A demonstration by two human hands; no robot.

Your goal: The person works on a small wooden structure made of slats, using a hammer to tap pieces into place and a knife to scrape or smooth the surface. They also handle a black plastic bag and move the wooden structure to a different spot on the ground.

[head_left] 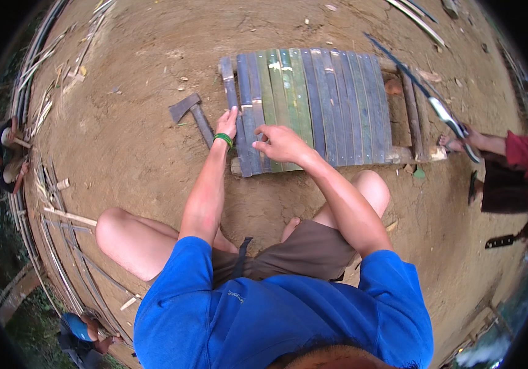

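Note:
A panel of several flat bamboo slats [313, 104], green and grey, lies on the dirt in front of me across wooden poles. My left hand [229, 123], with a green band on its wrist, presses on the leftmost grey slat [234, 98]. My right hand [279, 142] rests with bent fingers on the slats near the panel's near left corner. Neither hand lifts anything. A hatchet [193, 114] lies on the ground just left of my left hand.
Another person squats at the right edge, a hand [460, 136] holding a long thin bamboo strip [424, 92]. A dark knife [502, 241] lies at the right. Bamboo poles and offcuts [48, 203] line the left. More people sit at the far left and bottom left.

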